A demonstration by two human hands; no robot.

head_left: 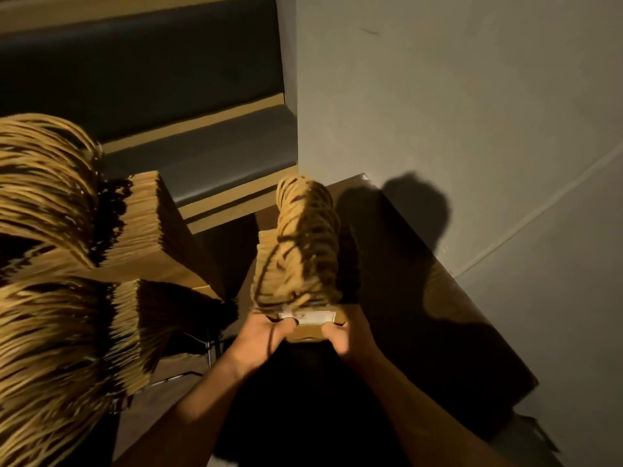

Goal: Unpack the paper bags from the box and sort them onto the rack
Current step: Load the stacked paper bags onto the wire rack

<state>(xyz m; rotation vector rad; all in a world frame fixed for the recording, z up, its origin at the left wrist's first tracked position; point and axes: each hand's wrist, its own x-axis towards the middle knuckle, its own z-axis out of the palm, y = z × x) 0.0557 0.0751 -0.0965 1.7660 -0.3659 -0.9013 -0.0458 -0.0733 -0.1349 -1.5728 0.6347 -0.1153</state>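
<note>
Two hands point(298, 335) round one bag bundle point(300, 251)

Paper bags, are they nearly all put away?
Lots already are: big stacks of paper bags sit at the left. Both hands, left hand and right hand, hold another bundle above the dark box. What's left inside is too dark to tell.
</note>
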